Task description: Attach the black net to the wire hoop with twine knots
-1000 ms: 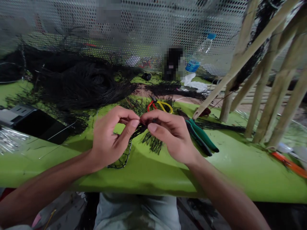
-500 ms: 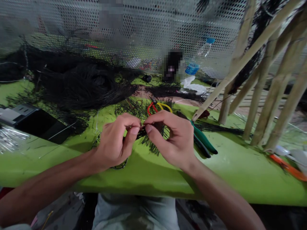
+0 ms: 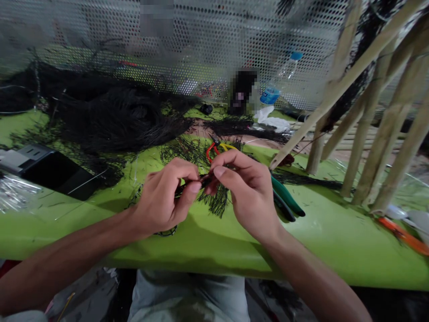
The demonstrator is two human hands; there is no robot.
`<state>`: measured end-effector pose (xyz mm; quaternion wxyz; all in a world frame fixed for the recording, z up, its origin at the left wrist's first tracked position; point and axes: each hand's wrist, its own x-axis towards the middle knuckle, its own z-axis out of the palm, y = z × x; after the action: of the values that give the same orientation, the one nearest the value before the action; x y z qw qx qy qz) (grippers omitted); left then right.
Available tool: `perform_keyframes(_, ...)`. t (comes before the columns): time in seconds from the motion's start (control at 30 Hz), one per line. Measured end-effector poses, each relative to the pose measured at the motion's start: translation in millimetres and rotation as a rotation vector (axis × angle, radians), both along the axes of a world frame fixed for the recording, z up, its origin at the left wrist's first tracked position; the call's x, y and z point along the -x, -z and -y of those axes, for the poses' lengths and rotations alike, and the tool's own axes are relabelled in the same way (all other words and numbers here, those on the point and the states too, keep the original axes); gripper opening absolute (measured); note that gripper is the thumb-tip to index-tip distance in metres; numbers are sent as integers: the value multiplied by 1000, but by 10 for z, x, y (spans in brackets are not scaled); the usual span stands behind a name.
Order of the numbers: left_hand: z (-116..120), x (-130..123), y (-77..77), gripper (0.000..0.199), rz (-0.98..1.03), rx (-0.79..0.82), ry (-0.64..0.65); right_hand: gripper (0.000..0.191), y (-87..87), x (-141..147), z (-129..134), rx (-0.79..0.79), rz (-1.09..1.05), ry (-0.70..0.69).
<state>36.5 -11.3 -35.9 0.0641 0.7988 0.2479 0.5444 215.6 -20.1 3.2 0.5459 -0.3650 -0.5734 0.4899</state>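
A thin bundle of black strands point(image 3: 214, 202) runs between my hands, its fringed end hanging down over the green tabletop. My left hand point(image 3: 169, 192) is closed, thumb and forefinger pinching the dark bundle. Thumb and forefinger of my right hand point(image 3: 250, 188) are pressed together at the bundle's other side; a fine thread there is too small to make out. Below my left wrist a dark looped piece point(image 3: 167, 231) shows in part. Just behind my right hand lie red-and-yellow-handled snips point(image 3: 214, 145), and beside it green-and-black-handled pliers point(image 3: 286, 197), both partly hidden.
A heap of black fibre point(image 3: 114, 112) covers the back left. A black phone-like device point(image 3: 60, 172) lies left. Wooden sticks point(image 3: 348, 80) lean at right, above an orange-handled tool point(image 3: 402, 236). A water bottle point(image 3: 273, 89) and white tissue point(image 3: 270, 118) stand near the perforated metal screen point(image 3: 208, 44).
My right hand has shifted slightly right, its fingertips apart from my left ones, and its thumb has turned upward. More of the dark bundle shows between the hands. My left hand stays nearly in place.
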Motion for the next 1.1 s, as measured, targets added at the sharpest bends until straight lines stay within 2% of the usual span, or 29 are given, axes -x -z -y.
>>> perform_keyframes(0.1, 22, -2, -36, 33, 25, 149, 4, 9, -5, -4, 23, -23, -5, -18)
perform_keyframes(0.17, 40, -4, -81, 28, 9, 276, 2, 10, -2, -10, 24, -36, 12, -30)
perform_keyframes(0.23, 56, -6, -125, 14, -17, 328, -5, 12, 7, -15, 13, -44, 31, -29)
perform_keyframes(0.3, 66, -12, -155, 8, -30, 296, -34, 11, 14, -19, -2, -60, 39, -3)
perform_keyframes(0.53, 74, -24, -158, 10, -25, 171, -126, 10, 42, -33, -6, -128, 146, 77)
perform_keyframes(0.63, 68, -12, -156, 12, -20, 125, -152, 21, 141, -53, -3, -310, 126, 206)
perform_keyframes(0.7, 62, -1, -156, 13, -15, 74, -175, 27, 211, -74, -14, -549, 164, 299)
perform_keyframes(0.8, 58, 12, -162, 13, -15, -9, -181, 23, 255, -103, -42, -877, 444, 395)
perform_keyframes(0.93, 60, 28, -179, 20, -18, -46, -172, 15, 216, -116, -70, -933, 652, 366)
perform_keyframes(1.1, 32, 68, -195, 27, -34, -48, -178, 20, 180, -122, -76, -964, 661, 342)
